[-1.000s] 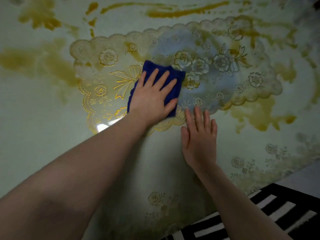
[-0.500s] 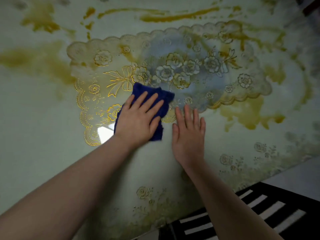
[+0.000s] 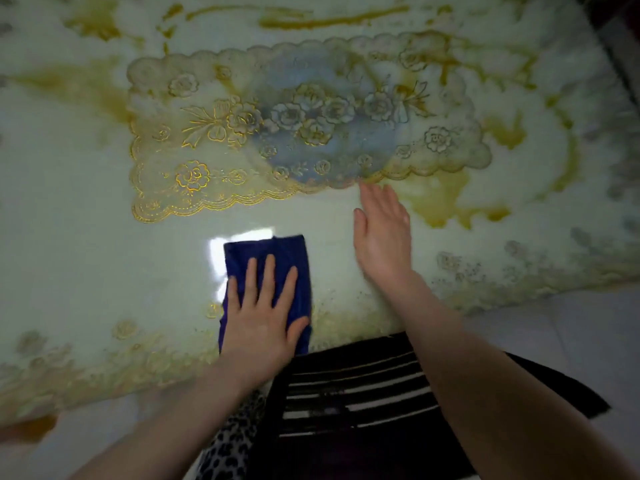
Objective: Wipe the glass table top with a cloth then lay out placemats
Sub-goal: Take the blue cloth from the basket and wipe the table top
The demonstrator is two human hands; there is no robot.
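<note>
table: glossy pale green glass table top (image 3: 86,254) with yellow floral print, fills frame.
placemat: translucent gold-edged scalloped placemat (image 3: 166,188), upper centre.
cloth: folded dark blue cloth (image 3: 291,258), lower centre near table edge.
left hand (image 3: 261,317): flat, fingers straight, pressing cloth.
right hand (image 3: 382,233): open, fingertips at placemat's near edge.

no readable text, labels, brands, numbers or signs anywhere in view

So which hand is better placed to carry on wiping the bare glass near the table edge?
Left, most likely. The left hand lies flat on the blue cloth on the glass table top. The right hand holds nothing, its fingertips at the placemat edge.
</note>
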